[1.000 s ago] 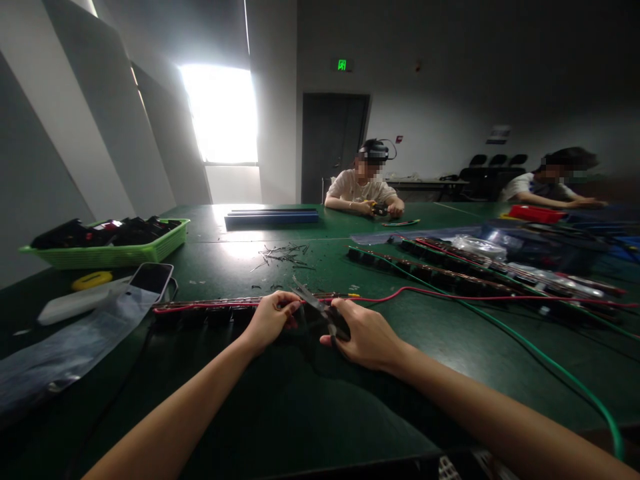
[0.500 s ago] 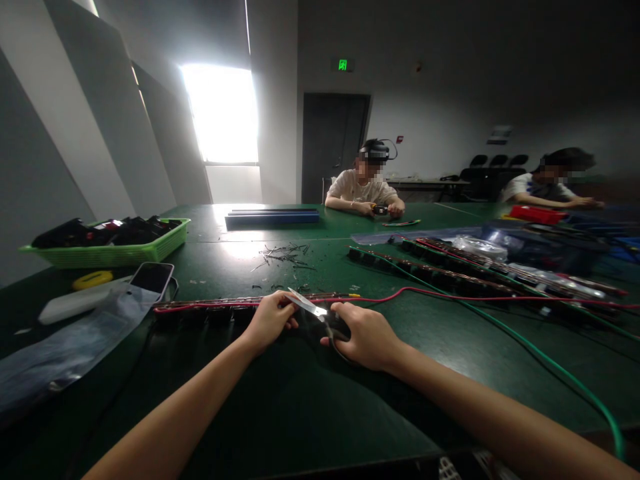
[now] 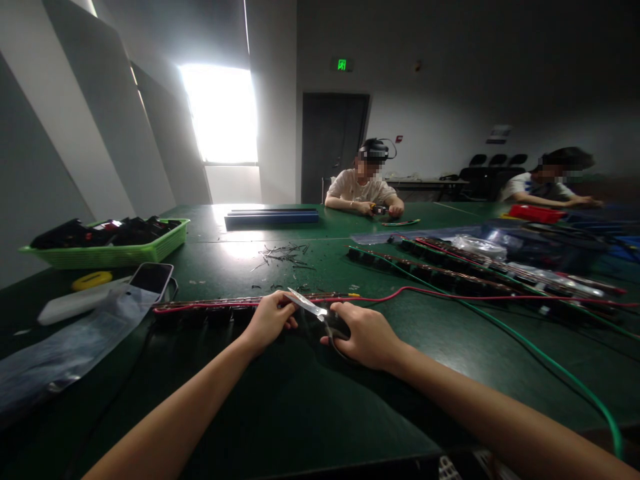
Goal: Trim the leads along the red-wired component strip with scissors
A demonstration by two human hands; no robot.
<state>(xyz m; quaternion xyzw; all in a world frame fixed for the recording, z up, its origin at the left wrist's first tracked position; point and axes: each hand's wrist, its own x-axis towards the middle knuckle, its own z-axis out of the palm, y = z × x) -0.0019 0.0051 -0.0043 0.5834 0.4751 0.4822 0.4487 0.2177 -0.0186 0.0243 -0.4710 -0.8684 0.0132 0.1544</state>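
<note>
My right hand (image 3: 367,333) is closed around the handles of a pair of scissors (image 3: 313,308), whose blades point up and left toward my left hand (image 3: 273,320). My left fingers are pinched together at the near side of a long black strip (image 3: 200,315) with bare wires and a red wire (image 3: 395,293) along it. What those fingers grip, if anything, is hidden. The blade tip lies right by my left thumb and forefinger. From the strip the red wire runs off to the right, past a short yellow-tipped end (image 3: 354,295).
Dark clippings (image 3: 285,255) lie beyond my hands. At left are a green basket (image 3: 165,248) of black parts, a phone (image 3: 151,279) and a plastic bag (image 3: 85,340). More wired strips (image 3: 435,272) and a green wire (image 3: 540,357) lie right. Two people sit across the table.
</note>
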